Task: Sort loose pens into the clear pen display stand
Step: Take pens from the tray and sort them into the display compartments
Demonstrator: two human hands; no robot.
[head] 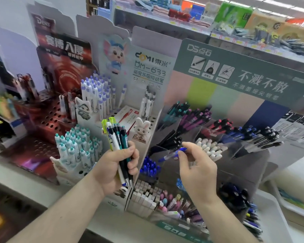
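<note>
Your left hand (115,165) is gripping a bundle of loose pens (118,137), fingers curled round the barrels and thumb pressing across them. The pens are standing nearly upright, clicker ends up: two with translucent yellow-green tops, one white barrel, several glossy dark teal and black ones with clips, their metal tips poking out below your palm. Your right hand (197,165) is pinching a single blue pen (174,154) between thumb and fingertips; its barrel is clear plastic with a solid blue grip end, and it is lying almost level, just in front of the clear pen display stand (249,160). The stand's walls are looking smooth, transparent and angled, splitting it into tilted compartments that are holding teal, purple, red, blue, black and white pens by colour. Its green header card (235,72) is rising behind. To the left, a white cardboard display (147,71) with a cartoon mouse is carrying upright purple-capped and teal-capped pens in punched holes.
</note>
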